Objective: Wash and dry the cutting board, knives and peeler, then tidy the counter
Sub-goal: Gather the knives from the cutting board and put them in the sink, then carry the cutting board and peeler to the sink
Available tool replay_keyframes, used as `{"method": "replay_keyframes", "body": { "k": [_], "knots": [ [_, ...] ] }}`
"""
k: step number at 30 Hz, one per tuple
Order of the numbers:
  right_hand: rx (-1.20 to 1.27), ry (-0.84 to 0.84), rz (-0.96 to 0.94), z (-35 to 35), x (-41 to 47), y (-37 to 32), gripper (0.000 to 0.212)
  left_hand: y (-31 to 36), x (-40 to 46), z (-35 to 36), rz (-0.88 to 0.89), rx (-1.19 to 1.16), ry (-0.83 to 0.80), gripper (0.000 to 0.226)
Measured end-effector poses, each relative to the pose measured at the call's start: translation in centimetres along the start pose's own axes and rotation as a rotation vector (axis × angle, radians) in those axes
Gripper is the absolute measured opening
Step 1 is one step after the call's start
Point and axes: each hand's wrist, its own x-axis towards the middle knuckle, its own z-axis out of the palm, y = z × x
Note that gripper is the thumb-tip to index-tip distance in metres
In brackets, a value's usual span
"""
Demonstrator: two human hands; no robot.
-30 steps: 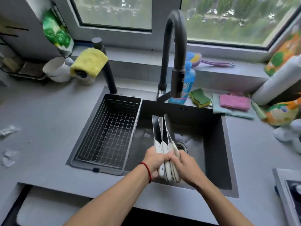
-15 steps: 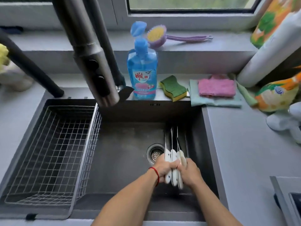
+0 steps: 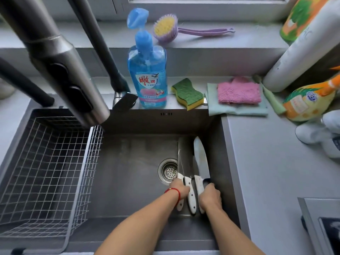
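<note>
Three white-handled knives [image 3: 191, 192] lie low in the dark sink [image 3: 128, 172], to the right of the drain [image 3: 168, 171], blades pointing away from me. My left hand [image 3: 179, 190], with a red string at the wrist, grips the left handles. My right hand [image 3: 209, 196] grips the right-most handle; that knife's broad white blade [image 3: 201, 159] is tilted out to the right. The other two blades [image 3: 181, 159] are thin and seen edge-on. I see no cutting board or peeler.
A wire drying basket [image 3: 46, 172] fills the sink's left side. The grey faucet head [image 3: 60, 65] hangs overhead. Behind the sink stand a blue soap bottle [image 3: 147, 78], a green-yellow sponge [image 3: 187, 93], pink cloth [image 3: 239, 91] and a scrub brush [image 3: 167, 28]. A paper towel roll [image 3: 298, 52] leans right.
My hands lowered the knives deep into the sink, right of the drain. The bundle has spread, with the right-hand knife tilting away from the other two.
</note>
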Motion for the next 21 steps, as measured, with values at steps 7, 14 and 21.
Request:
{"method": "replay_keyframes", "body": {
  "k": [7,14,21],
  "knots": [
    [0.050,0.023,-0.099,-0.7,-4.2,-2.0,0.041,-1.0,-4.6,-2.8,0.135,-0.049,-0.018,0.024],
    [0.129,-0.023,-0.675,2.2,-15.6,-9.5,0.016,-8.1,-15.9,-12.8,0.377,-0.614,0.261,0.034],
    [-0.113,-0.282,-1.213,14.3,-34.2,-17.5,0.025,-30.3,-31.4,-23.8,0.337,-0.937,0.685,0.027]
  ]
}}
